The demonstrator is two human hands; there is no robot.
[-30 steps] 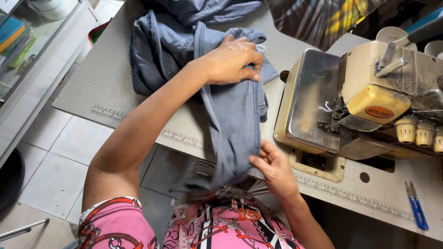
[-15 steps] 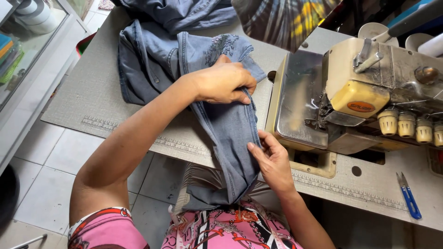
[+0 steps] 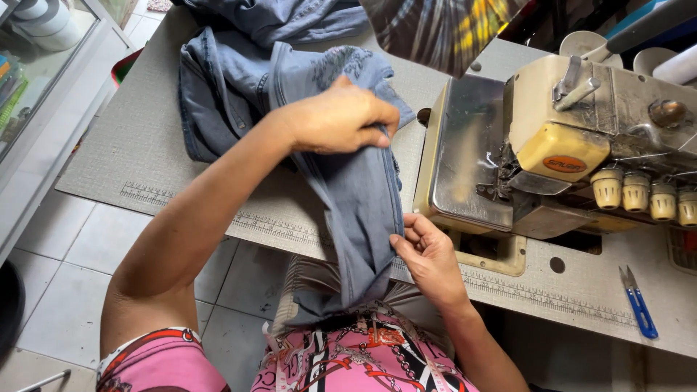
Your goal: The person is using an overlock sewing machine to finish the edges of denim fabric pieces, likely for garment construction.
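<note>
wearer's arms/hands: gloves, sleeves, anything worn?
No gloves: left hand and right hand are bare, as are both forearms. No watch, ring or bracelet shows. A short pink sleeve with red and white print covers the left upper arm; the right sleeve is out of view.

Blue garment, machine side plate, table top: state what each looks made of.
Blue garment: likely denim, matte, faded blue with stitched seams. Machine side plate: bare metal, dull shine with smeared reflections. Table top: probably laminate or a mat, grey, fine-textured, with a printed ruler along its edge.
</note>
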